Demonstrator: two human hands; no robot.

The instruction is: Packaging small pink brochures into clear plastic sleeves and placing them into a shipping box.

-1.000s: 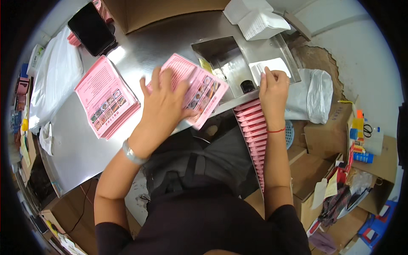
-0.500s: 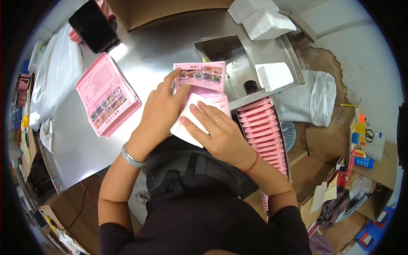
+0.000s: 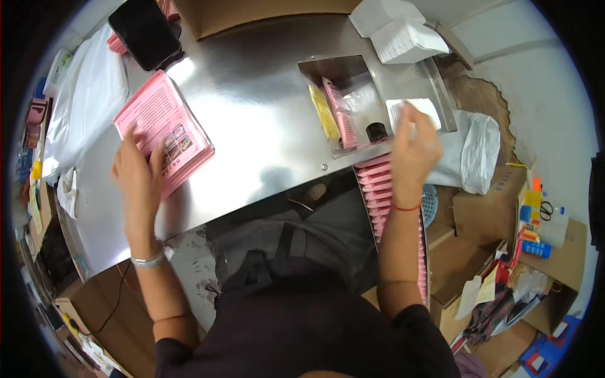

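On the left of the metal table lies a stack of pink printed sheets [image 3: 179,135] with small food pictures. My left hand [image 3: 135,183] rests at its lower left edge, thumb and fingers apart on the top sheet. Over on the right, my right hand [image 3: 416,151] is at a small stack of white napkins [image 3: 394,113]. Motion smears its fingers, so their grip is unclear. Between the hands, a recess [image 3: 359,75] in the tabletop holds a pink packet [image 3: 341,113], a yellow strip [image 3: 323,113] and a small black object [image 3: 376,131].
A box of pink folded packets [image 3: 375,195] stands below the table's right edge. Larger napkin stacks [image 3: 406,41] sit at the back right. A black tablet-like screen [image 3: 144,34] stands at the back left beside white plastic bags [image 3: 85,107]. Cardboard boxes [image 3: 482,208] lie at right.
My hands have parted: the left has moved left to the pink stack, the right over to the napkins. The pink sheet and napkin are out of my hands; a pink packet now shows in the recess.
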